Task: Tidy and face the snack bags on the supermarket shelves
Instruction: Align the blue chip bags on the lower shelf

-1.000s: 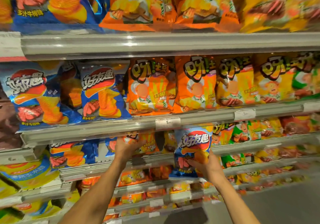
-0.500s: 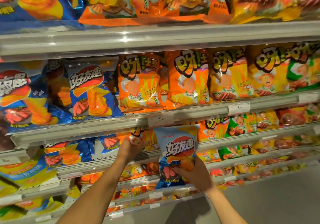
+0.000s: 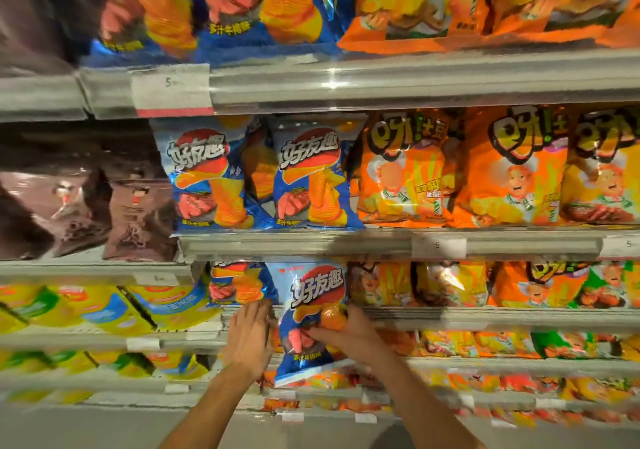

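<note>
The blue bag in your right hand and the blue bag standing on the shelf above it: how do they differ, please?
The held blue bag tilts, off the shelf, in the right hand; the shelved blue bag stands upright and untouched behind the shelf rail. Both show the same blue design, front out.

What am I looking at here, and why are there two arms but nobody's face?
The camera sits on a person's head and looks forward and down, so you see only their arms reaching out. In front are shop shelves full of snack bags. The right hand grips a blue bag and holds it up in front of a shelf. The left hand reaches beside that bag, toward another blue bag on the shelf; whether it touches anything is too blurry to tell. Orange bags stand on the right, brown bags on the left, and yellow bags lower left.
</note>
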{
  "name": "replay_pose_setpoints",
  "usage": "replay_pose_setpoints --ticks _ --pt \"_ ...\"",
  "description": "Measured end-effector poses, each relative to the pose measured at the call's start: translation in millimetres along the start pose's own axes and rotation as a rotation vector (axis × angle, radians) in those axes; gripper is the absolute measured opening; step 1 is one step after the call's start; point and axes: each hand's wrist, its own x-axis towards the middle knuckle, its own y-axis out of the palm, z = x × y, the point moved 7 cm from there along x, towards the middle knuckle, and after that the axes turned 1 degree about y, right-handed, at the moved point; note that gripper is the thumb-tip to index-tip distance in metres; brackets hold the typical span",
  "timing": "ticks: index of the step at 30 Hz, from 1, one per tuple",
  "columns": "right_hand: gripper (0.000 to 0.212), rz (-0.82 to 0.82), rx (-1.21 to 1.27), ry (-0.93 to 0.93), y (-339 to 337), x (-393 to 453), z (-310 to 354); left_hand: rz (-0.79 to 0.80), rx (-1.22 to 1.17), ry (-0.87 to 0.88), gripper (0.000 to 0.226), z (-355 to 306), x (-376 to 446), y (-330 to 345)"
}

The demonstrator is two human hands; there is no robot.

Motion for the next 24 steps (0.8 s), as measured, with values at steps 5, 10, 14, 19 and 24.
replay_pose_setpoints --ticks 5,10,14,19,24 --pt "0.055 -0.152 0.032 -0.022 9.4 51.2 27.8 0.161 0.115 0.073 0.065 23.7 -1.7 10.0" --pt "0.036 -0.315 0.074 -0.044 6.5 77.1 36.0 0.189 0.129 0.060 0.063 28.9 -2.3 15.5" --pt "0.057 -0.352 -0.082 -0.029 -6.3 76.9 28.1 0.160 0.054 0.067 0.064 29.3 -1.9 16.6" --pt "0.074 -0.365 -0.178 -0.040 -6.6 77.9 22.7 0.124 0.015 0.081 0.067 27.2 -0.2 15.1" --pt "0.083 -0.371 -0.234 -0.032 2.5 79.6 19.0 0.141 -0.026 0.055 0.068 27.0 0.7 13.7"
